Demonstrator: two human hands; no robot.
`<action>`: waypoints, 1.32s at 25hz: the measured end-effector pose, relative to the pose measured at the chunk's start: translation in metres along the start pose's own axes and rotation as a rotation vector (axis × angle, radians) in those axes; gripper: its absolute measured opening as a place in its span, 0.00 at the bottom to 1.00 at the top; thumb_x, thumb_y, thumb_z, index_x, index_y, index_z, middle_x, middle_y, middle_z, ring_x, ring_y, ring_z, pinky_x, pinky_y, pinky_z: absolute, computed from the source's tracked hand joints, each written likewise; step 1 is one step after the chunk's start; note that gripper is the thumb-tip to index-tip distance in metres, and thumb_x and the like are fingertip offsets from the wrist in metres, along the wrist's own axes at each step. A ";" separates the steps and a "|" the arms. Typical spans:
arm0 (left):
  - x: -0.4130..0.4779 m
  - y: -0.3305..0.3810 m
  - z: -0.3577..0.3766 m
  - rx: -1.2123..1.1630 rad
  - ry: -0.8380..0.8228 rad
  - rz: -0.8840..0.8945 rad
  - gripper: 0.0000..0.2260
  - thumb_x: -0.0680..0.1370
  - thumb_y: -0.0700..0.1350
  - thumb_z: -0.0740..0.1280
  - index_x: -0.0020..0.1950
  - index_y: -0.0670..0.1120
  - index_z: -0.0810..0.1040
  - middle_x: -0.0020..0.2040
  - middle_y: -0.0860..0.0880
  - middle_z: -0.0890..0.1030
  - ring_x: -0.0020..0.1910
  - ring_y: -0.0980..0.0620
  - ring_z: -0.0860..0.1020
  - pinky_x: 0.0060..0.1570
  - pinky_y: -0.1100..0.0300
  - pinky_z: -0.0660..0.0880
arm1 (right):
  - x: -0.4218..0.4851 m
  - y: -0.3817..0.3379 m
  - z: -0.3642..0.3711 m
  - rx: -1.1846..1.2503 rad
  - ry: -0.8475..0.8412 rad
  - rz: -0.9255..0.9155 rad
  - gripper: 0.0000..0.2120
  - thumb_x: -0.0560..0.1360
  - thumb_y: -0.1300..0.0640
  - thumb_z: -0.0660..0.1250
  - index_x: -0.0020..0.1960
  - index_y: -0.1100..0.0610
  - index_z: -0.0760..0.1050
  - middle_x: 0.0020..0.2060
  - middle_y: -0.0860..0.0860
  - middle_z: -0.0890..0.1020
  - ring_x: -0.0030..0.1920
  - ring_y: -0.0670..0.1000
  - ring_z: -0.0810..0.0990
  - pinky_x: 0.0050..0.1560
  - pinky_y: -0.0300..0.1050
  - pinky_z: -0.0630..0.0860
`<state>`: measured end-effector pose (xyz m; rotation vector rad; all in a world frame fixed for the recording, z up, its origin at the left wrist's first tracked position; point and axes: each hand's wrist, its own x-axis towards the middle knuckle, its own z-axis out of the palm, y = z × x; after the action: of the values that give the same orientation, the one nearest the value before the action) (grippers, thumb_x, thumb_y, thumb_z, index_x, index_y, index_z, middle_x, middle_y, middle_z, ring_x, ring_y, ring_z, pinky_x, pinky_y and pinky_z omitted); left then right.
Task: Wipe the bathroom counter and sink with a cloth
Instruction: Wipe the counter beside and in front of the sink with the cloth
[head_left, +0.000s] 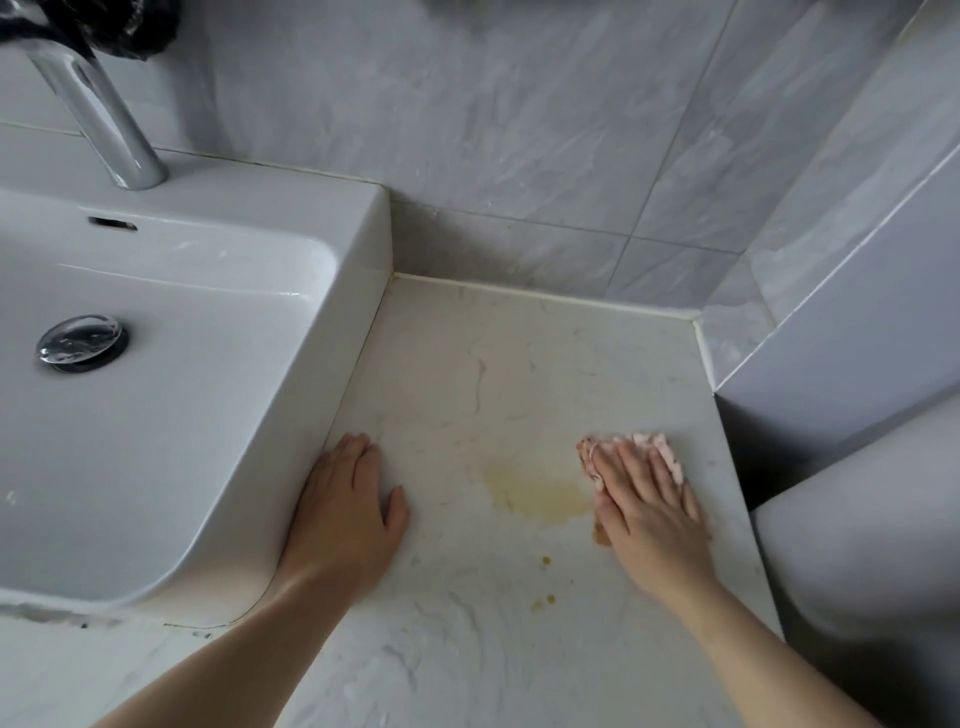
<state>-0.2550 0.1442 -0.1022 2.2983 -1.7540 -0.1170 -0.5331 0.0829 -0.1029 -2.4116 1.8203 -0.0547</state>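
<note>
My left hand (347, 506) lies flat and empty on the counter (467, 623), touching the sink (291, 291). A yellow stain (540, 491) sits between. My right hand (641, 499), fingers spread, presses the bunched pink cloth (662, 449) down beside the wall (831, 338).

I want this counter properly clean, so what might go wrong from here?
The right hand presses a small pink cloth flat beside the yellow stain; one pass may smear it across the counter rather than lift it. The smaller yellow drops nearer the front edge could be missed. The left hand, flat against the sink, covers counter that may go unwiped.
</note>
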 end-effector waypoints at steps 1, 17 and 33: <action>0.000 0.000 0.000 -0.005 -0.005 0.000 0.36 0.70 0.59 0.43 0.68 0.38 0.69 0.70 0.42 0.69 0.70 0.46 0.64 0.70 0.57 0.52 | 0.010 0.010 -0.006 -0.007 -0.025 0.018 0.26 0.79 0.42 0.41 0.73 0.44 0.60 0.73 0.48 0.65 0.72 0.57 0.64 0.66 0.58 0.65; 0.001 -0.001 0.004 0.031 -0.025 -0.014 0.31 0.71 0.56 0.51 0.61 0.34 0.74 0.62 0.38 0.75 0.63 0.40 0.72 0.65 0.51 0.63 | 0.025 0.021 -0.005 -0.127 0.056 -0.112 0.26 0.74 0.45 0.52 0.64 0.57 0.75 0.63 0.54 0.77 0.65 0.57 0.75 0.66 0.54 0.58; 0.002 -0.003 0.005 0.062 -0.012 -0.005 0.33 0.71 0.57 0.48 0.65 0.36 0.72 0.66 0.39 0.72 0.67 0.42 0.68 0.68 0.53 0.58 | 0.065 0.037 -0.015 -0.051 -0.110 0.290 0.28 0.78 0.37 0.44 0.76 0.41 0.44 0.77 0.47 0.45 0.76 0.55 0.40 0.70 0.68 0.39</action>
<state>-0.2528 0.1418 -0.1074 2.3495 -1.7820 -0.0789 -0.5521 0.0099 -0.0956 -2.1079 2.1186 0.1493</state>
